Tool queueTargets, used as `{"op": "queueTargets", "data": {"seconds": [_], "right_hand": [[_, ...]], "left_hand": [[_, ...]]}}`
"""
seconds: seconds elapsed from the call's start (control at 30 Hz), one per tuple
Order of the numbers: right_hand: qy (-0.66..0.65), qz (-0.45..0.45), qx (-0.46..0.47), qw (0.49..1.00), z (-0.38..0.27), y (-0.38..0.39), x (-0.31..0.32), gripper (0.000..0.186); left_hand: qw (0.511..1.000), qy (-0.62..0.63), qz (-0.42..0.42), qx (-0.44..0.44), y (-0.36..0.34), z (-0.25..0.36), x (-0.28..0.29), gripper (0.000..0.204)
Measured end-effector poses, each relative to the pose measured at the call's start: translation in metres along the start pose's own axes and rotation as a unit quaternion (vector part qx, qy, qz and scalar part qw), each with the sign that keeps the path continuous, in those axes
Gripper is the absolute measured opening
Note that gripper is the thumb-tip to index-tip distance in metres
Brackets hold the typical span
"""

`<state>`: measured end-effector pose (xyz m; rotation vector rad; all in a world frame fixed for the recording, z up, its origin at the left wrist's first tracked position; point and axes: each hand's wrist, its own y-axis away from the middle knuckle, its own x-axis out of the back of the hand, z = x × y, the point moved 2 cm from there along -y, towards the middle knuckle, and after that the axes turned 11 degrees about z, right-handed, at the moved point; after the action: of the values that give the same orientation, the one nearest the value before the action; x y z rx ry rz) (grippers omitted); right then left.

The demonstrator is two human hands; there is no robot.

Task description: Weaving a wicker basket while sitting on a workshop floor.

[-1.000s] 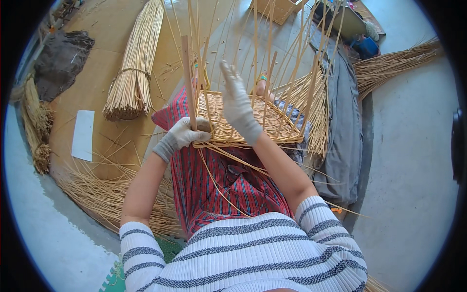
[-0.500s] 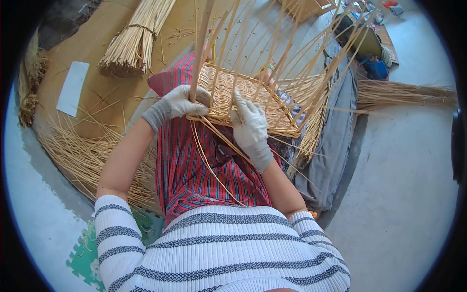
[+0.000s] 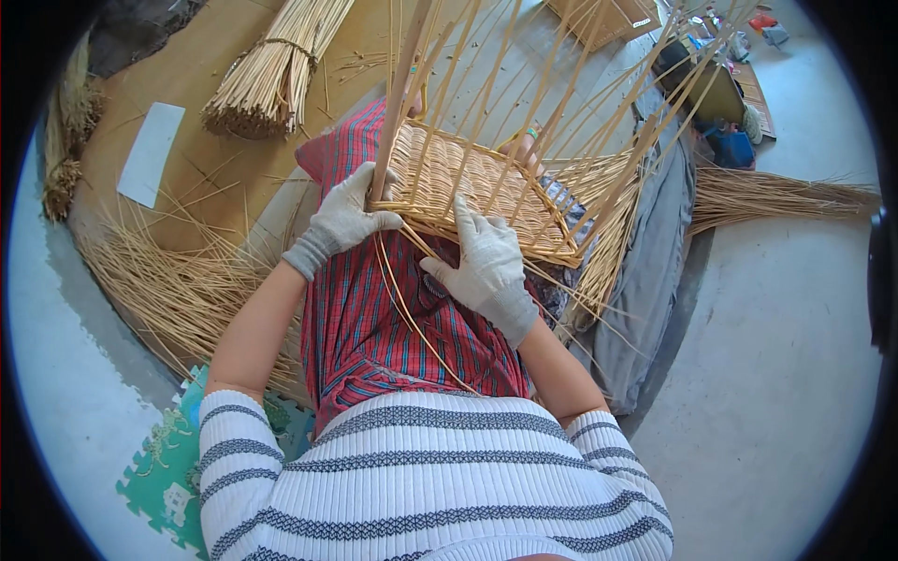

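A half-woven wicker basket (image 3: 468, 178) rests tilted across my lap, its flat woven base finished and tall bare stakes rising from its edges. My gloved left hand (image 3: 348, 222) grips its near left corner, thumb along the near edge and fingers by a thick upright stake (image 3: 400, 98). At the near edge, my gloved right hand (image 3: 488, 279) lies with index finger stretched onto the weave and thumb spread away, holding nothing that shows. Loose weaving canes (image 3: 407, 313) trail from the near left corner down over the red checked cloth (image 3: 360, 318) on my lap.
A tied bundle of canes (image 3: 267, 84) lies far left beside a white strip (image 3: 152, 154). Loose canes (image 3: 178, 290) spread at my left, near a green foam mat (image 3: 164, 477). More long canes (image 3: 776, 198) lie right, past a grey cloth (image 3: 645, 271). A cardboard box (image 3: 613, 19) stands far off.
My right hand has shifted down and right, its thumb now spread off the basket edge. My left thumb has come out along the near edge. The whole view has shifted slightly.
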<state>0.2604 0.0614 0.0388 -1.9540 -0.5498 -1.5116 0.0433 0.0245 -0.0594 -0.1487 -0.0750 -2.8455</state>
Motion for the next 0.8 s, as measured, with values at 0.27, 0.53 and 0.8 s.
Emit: {"op": "queueTargets", "data": {"seconds": [0.27,0.53,0.8], "right_hand": [[-0.194,0.099,-0.027,0.976,-0.012,0.062,-0.003,0.038],[-0.234,-0.008,-0.131,0.963,0.005,0.102,-0.019,0.049],[-0.464,0.324,-0.361,0.741,0.058,0.073,0.015,0.024]], "left_hand": [[1.000,-0.011,0.000,-0.003,-0.003,-0.001,0.000,0.059],[0.999,0.051,-0.001,0.016,-0.009,-0.010,-0.001,0.054],[0.998,-0.006,0.068,0.001,-0.005,0.001,-0.009,0.048]]}}
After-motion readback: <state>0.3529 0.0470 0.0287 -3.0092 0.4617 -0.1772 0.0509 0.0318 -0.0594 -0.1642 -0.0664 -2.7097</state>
